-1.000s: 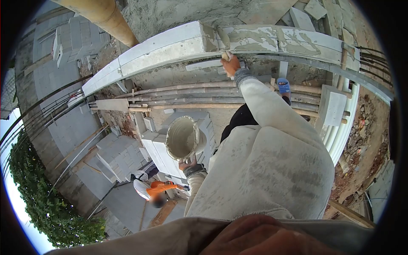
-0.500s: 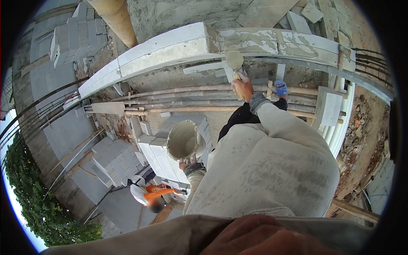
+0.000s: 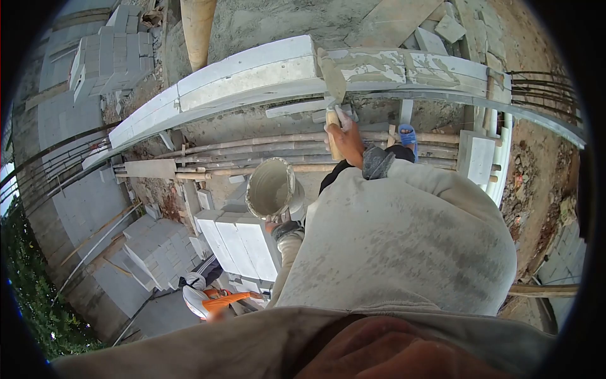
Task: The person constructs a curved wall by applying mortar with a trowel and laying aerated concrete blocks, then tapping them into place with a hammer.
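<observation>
My right hand (image 3: 348, 138) is closed around the wooden handle of a trowel (image 3: 332, 79). Its blade, coated with grey mortar, lies against the end of the white block (image 3: 252, 68) on the wall. Beside that block, the lower course of blocks (image 3: 372, 68) carries smeared mortar on its top. My left hand (image 3: 278, 226) grips the near rim of a bucket (image 3: 271, 189), which is tilted and has grey mortar inside. The fingers of that hand are partly hidden by the bucket.
Bamboo poles (image 3: 252, 151) run along behind the wall. Stacked white blocks (image 3: 237, 243) stand by the bucket, with more blocks (image 3: 161, 249) farther left. A person in an orange and white top (image 3: 211, 300) works below left. Steel bars (image 3: 543, 95) stick out at the wall's right end.
My right hand has moved the trowel left, from the lower course's mortared top to the end of the white block. The bucket stays in my left hand, and the view has shifted slightly.
</observation>
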### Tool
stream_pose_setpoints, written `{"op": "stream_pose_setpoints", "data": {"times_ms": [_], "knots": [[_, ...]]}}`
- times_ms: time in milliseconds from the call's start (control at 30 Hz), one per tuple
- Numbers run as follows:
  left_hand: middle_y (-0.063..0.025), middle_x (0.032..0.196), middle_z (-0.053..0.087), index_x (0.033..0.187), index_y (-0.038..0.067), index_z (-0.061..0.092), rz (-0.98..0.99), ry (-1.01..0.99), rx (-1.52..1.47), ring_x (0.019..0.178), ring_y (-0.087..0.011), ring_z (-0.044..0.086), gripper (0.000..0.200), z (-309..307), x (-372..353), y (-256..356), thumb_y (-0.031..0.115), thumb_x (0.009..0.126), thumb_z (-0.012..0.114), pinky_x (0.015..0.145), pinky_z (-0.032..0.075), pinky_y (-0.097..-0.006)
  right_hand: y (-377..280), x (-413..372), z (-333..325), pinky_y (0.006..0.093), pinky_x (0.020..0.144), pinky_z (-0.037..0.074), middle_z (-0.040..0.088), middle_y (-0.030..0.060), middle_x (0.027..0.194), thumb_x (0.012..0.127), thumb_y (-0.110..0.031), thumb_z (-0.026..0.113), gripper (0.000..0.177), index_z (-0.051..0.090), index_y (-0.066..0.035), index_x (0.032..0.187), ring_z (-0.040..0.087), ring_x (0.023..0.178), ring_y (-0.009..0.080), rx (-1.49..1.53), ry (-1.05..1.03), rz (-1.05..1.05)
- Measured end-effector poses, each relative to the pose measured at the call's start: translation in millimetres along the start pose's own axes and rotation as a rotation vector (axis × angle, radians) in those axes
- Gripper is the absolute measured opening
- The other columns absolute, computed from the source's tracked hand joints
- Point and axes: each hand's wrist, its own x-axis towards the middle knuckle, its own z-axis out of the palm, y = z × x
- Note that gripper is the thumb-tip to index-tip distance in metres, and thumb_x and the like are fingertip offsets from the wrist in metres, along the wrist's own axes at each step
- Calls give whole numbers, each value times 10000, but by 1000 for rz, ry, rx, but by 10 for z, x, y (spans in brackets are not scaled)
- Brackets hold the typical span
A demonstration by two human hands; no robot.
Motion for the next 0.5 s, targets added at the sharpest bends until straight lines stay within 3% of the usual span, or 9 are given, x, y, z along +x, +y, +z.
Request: {"op": "stream_pose_setpoints", "data": {"times_ms": [67, 133, 200, 300, 500], "knots": [[-162, 1335, 335, 1321, 72, 380, 24, 3, -1, 1238, -324, 358, 515, 54, -2, -7, 230, 832, 417, 899, 448, -616, 102, 419, 328, 381, 654, 534, 560, 179, 968, 833, -127, 556, 721, 164, 56, 1409, 628, 798, 253, 14, 86, 52], [-158, 1335, 337, 1316, 70, 385, 85, 42, 5, 1236, -318, 360, 514, 98, -134, 6, 230, 829, 418, 900, 451, -610, 388, 990, 663, 400, 787, 507, 547, 248, 1034, 827, -176, 605, 789, 128, 108, 1388, 590, 961, 321, -292, 262, -92], [-156, 1335, 338, 1312, 66, 389, 46, 48, -25, 1232, -318, 362, 511, 9, -40, 55, 233, 830, 416, 901, 452, -607, 213, 1213, 1033, 406, 891, 474, 531, 312, 1088, 822, -226, 637, 864, 84, 146, 1373, 541, 1086, 369, -541, 359, -34], [-154, 1324, 345, 1309, 61, 389, 19, 33, -51, 1212, -320, 374, 508, -154, -29, 178, 242, 835, 423, 910, 449, -597, 119, 1474, 1502, 390, 889, 476, 538, 326, 1105, 814, -253, 662, 780, 228, 125, 1342, 585, 997, 398, -488, 471, 101], [-150, 1319, 351, 1300, 62, 396, 32, 102, -68, 1204, -317, 379, 498, -504, -57, 222, 242, 836, 425, 913, 448, -591, 142, 748, 2105, 386, 920, 447, 499, 341, 1188, 831, -280, 639, 804, 186, 138, 1348, 555, 1066, 404, -261, 181, 7]]}}
